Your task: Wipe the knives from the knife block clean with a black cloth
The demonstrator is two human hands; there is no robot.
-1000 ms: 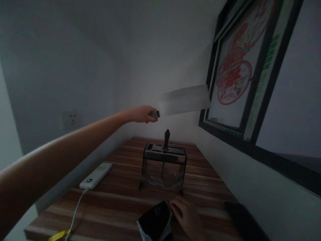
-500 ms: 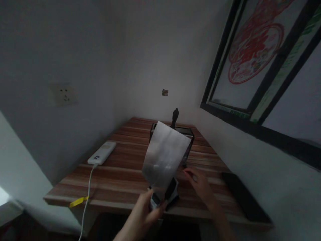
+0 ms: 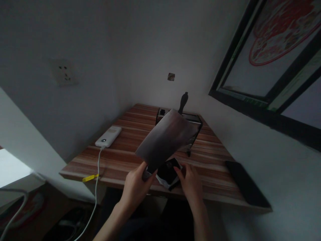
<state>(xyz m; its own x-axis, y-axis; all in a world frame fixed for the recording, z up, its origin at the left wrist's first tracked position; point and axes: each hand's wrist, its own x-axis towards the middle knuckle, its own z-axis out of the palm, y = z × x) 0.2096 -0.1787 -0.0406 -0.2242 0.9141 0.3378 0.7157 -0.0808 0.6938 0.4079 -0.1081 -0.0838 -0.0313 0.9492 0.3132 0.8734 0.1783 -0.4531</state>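
Observation:
My left hand (image 3: 136, 184) is closed round the handle of a broad steel cleaver (image 3: 167, 139); its blade points up and to the right, in front of the knife block (image 3: 196, 119). My right hand (image 3: 190, 182) rests on the wooden table's (image 3: 130, 147) front part, fingers curled against a small black pouch (image 3: 168, 171) lying there. One black-handled knife (image 3: 183, 100) stands in the block.
A white power bank (image 3: 108, 136) with a cable lies at the table's left edge. A flat dark slab (image 3: 247, 189) lies at the right by the wall. A wall socket (image 3: 61, 71) and a framed picture (image 3: 276, 50) hang on the walls.
My left hand brought the cleaver down from high near the wall to just above the table's front edge. The blade now tilts right. My right hand stayed by the pouch.

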